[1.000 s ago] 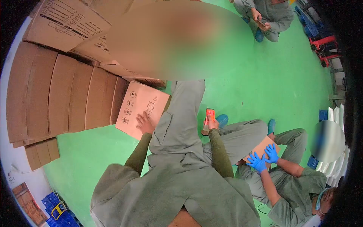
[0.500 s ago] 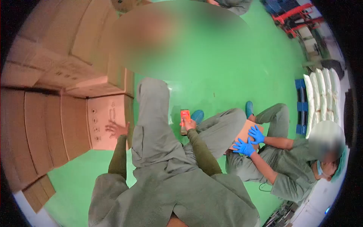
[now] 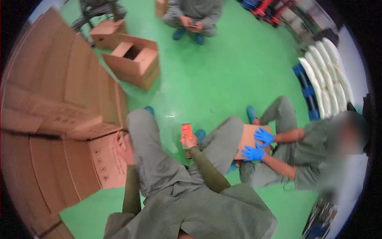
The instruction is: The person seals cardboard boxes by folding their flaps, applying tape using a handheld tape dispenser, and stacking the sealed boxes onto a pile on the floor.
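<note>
My right hand [image 3: 191, 142] is closed around a phone [image 3: 186, 130] with a bright orange screen, held out over the green floor between my knees. My left hand [image 3: 125, 149] holds nothing; its fingers are apart, pointing away from me, beside my left knee. It overlaps the printed face of a cardboard carton [image 3: 104, 161], which has a row of round dark marks. More large brown cartons [image 3: 51, 167] stand against it on the left.
At right, a seated co-worker's blue gloves [image 3: 254, 153] rest on a small cardboard box [image 3: 247, 139]. Ahead, an open carton [image 3: 137, 71] stands on the floor, and another person [image 3: 193, 16] squats. White sacks [image 3: 328, 75] lie on a blue pallet [image 3: 308, 91].
My view has tilted up, bringing in the open carton and the squatting person. My left hand has drawn in from the carton's face toward my knee. My right hand still grips the phone.
</note>
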Demonstrator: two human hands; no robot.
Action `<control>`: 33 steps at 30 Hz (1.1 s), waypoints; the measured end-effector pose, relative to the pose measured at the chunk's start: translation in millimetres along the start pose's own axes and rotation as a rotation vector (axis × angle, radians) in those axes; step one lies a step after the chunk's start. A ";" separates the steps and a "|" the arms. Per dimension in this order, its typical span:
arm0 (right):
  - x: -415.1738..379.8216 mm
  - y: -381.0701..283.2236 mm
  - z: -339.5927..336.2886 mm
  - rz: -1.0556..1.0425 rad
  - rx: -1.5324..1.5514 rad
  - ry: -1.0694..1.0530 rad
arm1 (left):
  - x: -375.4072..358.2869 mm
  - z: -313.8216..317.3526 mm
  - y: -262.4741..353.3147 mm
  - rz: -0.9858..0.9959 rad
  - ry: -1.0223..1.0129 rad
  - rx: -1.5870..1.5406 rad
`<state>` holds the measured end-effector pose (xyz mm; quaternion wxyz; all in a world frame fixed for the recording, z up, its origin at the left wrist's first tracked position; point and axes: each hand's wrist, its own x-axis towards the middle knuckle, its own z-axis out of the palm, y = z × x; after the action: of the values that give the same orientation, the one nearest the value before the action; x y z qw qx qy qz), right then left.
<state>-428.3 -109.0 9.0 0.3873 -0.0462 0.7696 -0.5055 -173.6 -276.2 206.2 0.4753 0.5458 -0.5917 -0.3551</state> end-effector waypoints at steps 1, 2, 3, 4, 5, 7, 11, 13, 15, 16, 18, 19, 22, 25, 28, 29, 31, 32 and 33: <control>-25.6 -46.6 1.3 0.022 0.116 0.032 | 4.1 14.1 38.9 0.058 -0.010 -0.089; -33.0 -70.0 7.0 -0.055 0.183 0.022 | 8.2 26.8 61.0 0.123 -0.030 -0.183; -37.1 -89.9 11.0 -0.134 0.257 0.022 | 10.3 41.6 78.0 0.140 -0.097 -0.168; -40.9 -109.4 14.1 -0.211 0.333 0.033 | 12.9 57.4 90.6 0.154 -0.175 -0.159; -45.8 -132.9 18.0 -0.301 0.316 -0.006 | 16.3 74.6 98.4 0.219 -0.291 -0.012; -59.3 -176.2 25.4 -0.474 0.282 -0.075 | 21.3 116.4 90.4 0.233 -0.542 0.117; -92.2 -243.9 47.0 -0.967 -0.117 0.013 | 48.4 160.7 99.5 -0.166 -0.887 -0.110; -84.8 -256.9 52.6 -0.986 -0.197 -0.090 | 63.6 160.0 101.0 -0.278 -0.793 -0.397; -93.1 -279.5 61.1 -0.958 -0.229 -0.173 | 72.2 155.0 84.7 -0.340 -0.656 -0.690; -89.1 -294.3 67.0 -1.095 -0.249 -0.086 | 81.4 150.2 82.9 -0.349 -0.526 -0.703; -74.4 -308.9 72.8 -1.330 -0.297 0.092 | 90.4 132.6 86.6 -0.402 -0.279 -0.708; -50.9 -310.6 82.1 -1.222 -0.194 0.109 | 96.3 126.4 86.8 -0.424 -0.187 -0.761; 28.8 -327.2 125.8 -0.962 -0.160 0.025 | 115.2 109.5 85.9 -0.506 0.038 -0.909; 129.0 -317.9 187.7 -1.078 -0.494 -0.022 | 126.3 106.7 71.0 -0.593 0.095 -1.087; 168.5 -342.0 259.7 -1.365 -0.699 0.083 | 128.7 104.2 72.5 -0.629 0.004 -1.147; 175.3 -349.8 279.5 -1.400 -0.773 0.115 | 125.8 107.1 64.3 -0.688 -0.023 -1.100; 196.3 -361.3 313.4 -1.258 -1.020 0.085 | 125.4 110.3 65.1 -0.694 -0.101 -1.080; 207.1 -363.2 324.6 -1.182 -1.137 0.068 | 123.8 108.9 69.6 -0.695 -0.140 -1.069; 218.6 -368.5 330.7 -1.121 -1.164 0.053 | 125.5 108.0 75.8 -0.709 -0.151 -1.049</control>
<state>-485.9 -634.2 126.3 -0.0285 -0.6074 0.7808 -0.1436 -293.6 -398.8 267.3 0.4898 0.3768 -0.1546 -0.7709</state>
